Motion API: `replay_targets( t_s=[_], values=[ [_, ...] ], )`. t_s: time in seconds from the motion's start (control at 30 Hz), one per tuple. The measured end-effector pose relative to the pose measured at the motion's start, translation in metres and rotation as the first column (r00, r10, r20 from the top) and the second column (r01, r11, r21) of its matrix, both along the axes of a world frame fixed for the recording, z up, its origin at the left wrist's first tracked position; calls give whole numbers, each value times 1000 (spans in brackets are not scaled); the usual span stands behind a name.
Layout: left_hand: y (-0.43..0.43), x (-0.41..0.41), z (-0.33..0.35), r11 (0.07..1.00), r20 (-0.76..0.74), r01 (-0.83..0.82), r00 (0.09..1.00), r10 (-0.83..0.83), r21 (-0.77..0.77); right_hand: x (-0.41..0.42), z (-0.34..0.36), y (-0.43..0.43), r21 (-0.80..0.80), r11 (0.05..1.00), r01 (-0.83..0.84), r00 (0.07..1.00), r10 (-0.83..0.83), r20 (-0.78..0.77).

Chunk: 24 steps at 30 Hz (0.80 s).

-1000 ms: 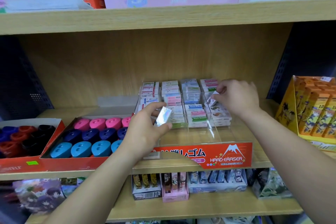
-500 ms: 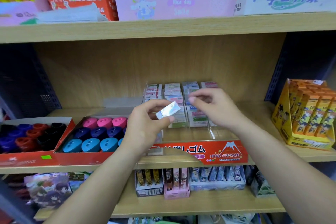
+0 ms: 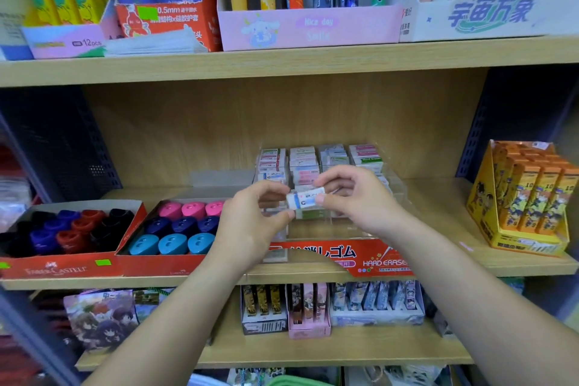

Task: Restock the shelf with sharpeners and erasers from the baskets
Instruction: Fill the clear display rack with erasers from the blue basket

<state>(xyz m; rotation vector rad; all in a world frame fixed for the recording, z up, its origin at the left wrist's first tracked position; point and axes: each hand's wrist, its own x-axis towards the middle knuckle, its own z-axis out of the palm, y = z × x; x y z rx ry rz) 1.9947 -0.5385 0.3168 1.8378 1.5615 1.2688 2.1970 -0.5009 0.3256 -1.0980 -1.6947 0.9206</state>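
At the middle shelf point(image 3: 445, 194), a left hand point(image 3: 250, 226) and right hand point(image 3: 360, 200) each pinch an end of a wrapped eraser point(image 3: 305, 199) just above the clear tray point(image 3: 316, 230) of erasers. Placing is under way; next, likely, lowering it into an open slot. Tray front reads "HARD ERASER"; the sharpener box point(image 3: 58, 269), "FABER-CASTELL".

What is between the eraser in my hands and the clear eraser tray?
Nothing visible. The left hand and right hand pinch the eraser right at the clear tray, open-topped, with stacked erasers further back.
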Motion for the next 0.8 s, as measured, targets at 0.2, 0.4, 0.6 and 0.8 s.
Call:
replay_targets(
  t_s=[0.2, 0.4, 0.6, 0.8],
  values=[
    [4, -13, -9, 997, -441, -75, 895, 71, 8, 35, -1, 28, 118, 931, 345, 936, -351, 31],
    [20, -14, -22, 1000, -556, 15, 831, -27, -25, 51, 1, 54, 99, 915, 390, 898, -402, 178],
    [30, -15, -36, 998, -464, 48, 884, -60, -39, 41, -7, 68, 141, 942, 303, 906, -331, 265],
    [31, -16, -40, 999, -430, 48, 901, -50, -17, 21, -14, 69, 169, 934, 316, 942, -330, 64]
  ],
)
